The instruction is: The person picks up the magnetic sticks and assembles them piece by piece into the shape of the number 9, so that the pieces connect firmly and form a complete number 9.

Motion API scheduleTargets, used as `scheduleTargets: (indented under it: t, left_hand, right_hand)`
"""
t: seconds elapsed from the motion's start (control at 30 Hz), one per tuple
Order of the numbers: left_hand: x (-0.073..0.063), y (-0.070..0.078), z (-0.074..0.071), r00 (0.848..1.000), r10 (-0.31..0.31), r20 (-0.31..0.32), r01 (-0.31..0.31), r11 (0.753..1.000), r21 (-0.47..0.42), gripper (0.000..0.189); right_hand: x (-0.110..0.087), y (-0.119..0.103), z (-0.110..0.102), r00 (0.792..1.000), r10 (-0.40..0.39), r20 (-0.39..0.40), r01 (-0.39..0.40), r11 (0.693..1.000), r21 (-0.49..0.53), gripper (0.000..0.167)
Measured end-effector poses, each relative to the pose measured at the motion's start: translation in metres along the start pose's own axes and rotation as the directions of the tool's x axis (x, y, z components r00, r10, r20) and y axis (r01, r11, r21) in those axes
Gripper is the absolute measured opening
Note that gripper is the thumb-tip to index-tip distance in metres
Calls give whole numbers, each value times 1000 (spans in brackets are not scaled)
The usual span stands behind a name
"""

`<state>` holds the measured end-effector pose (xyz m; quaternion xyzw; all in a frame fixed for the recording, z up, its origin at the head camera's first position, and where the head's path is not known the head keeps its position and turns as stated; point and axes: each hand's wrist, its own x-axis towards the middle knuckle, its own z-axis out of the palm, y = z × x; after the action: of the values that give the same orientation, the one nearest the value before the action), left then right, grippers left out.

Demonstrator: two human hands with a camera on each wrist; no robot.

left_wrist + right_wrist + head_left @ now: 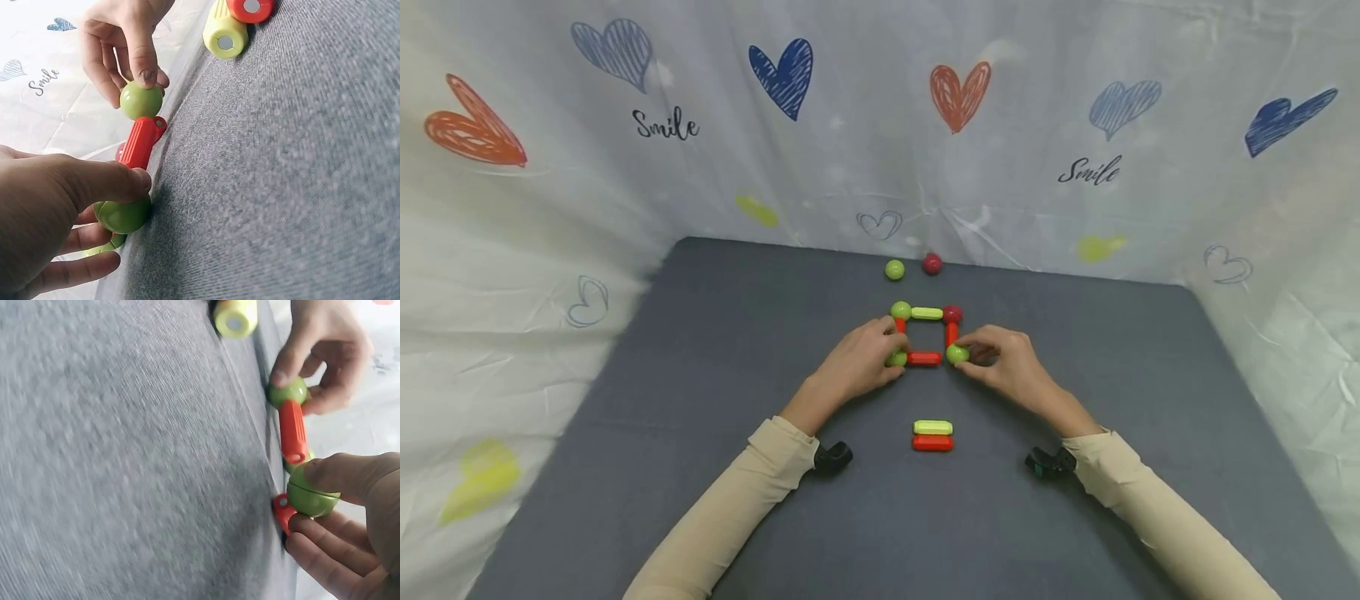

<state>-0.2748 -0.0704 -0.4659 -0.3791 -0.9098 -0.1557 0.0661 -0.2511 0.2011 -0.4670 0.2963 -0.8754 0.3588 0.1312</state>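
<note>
Pinched between my left hand's (pixel 859 360) thumb and fingers is a green ball (pixel 125 215), the near left corner of a small square of rods and balls. From that ball a red rod (pixel 924 358) runs right. My right hand (pixel 1011 362) pinches another green ball (pixel 314 494) at the near right corner, with a narrow gap to the rod's bare end. A second red rod (pixel 952 333) points at this ball from a dark red ball (pixel 952 314). Along the far side, a yellow-green rod (pixel 927 313) joins that ball to a green ball (pixel 900 311). My left fingers partly cover the left side's red rod (pixel 900 325).
Closer to me, a loose yellow-green rod (pixel 932 427) lies against a loose red rod (pixel 932 444). Beyond the square, a loose green ball (pixel 894 270) and a loose red ball (pixel 932 264) sit near the grey table's (pixel 737 292) back edge, before a patterned curtain (pixel 865 158).
</note>
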Motion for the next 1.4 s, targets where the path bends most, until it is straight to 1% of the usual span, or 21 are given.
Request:
scheduleTargets:
  t: [0.1,0.23,0.43,0.57,0.67,0.83,0.93,1.03,1.1,1.2,1.27,1.33,1.4]
  left_hand:
    - [0,0,-1,1000,-7,2,7,1000,-3,27]
    - [0,0,-2,1000,-2,3,2,1000,-11,26]
    - [0,-1,-2,1000,-2,4,2,1000,-4,26]
    - [2,-1,-2,1000,0,4,0,1000,1,25]
    - [3,0,-2,1000,8,0,-8,1000,1,24]
    - [4,-1,-3,1000,13,-5,-13,1000,2,24]
    - [4,-1,-3,1000,13,-5,-13,1000,-1,24]
    - [3,-2,-4,1000,14,-3,-14,1000,-7,24]
    - [3,-2,-4,1000,13,-5,-13,1000,-7,24]
    - [2,-3,-3,1000,8,-8,-8,1000,-8,25]
    - [1,-3,-3,1000,2,-6,-3,1000,-3,25]
    - [1,-2,-3,1000,1,-1,-1,1000,-4,25]
    - [0,-2,-2,1000,1,6,-1,1000,-1,25]
  right_hand:
    - [-1,-3,3,1000,1,15,-2,1000,27,30]
    - [-1,-5,6,999,17,30,-18,999,36,30]
    - [-2,-6,7,996,75,46,-77,997,30,30]
    - [-3,-5,6,992,118,47,-121,991,63,30]
    - [-5,-5,6,990,132,45,-135,987,90,31]
    - [-6,-4,6,990,134,39,-137,985,102,31]
    - [-6,-2,4,990,139,32,-141,986,93,27]
    - [-3,0,2,988,155,3,-155,985,75,20]
    - [1,2,0,982,185,-26,-183,981,59,15]
    - [9,4,0,963,264,-50,-261,964,60,12]
    - [16,5,1,940,339,-43,-335,939,76,13]
    - [21,7,3,907,420,-23,-416,905,91,15]
    - [27,7,5,865,502,2,-500,862,86,19]
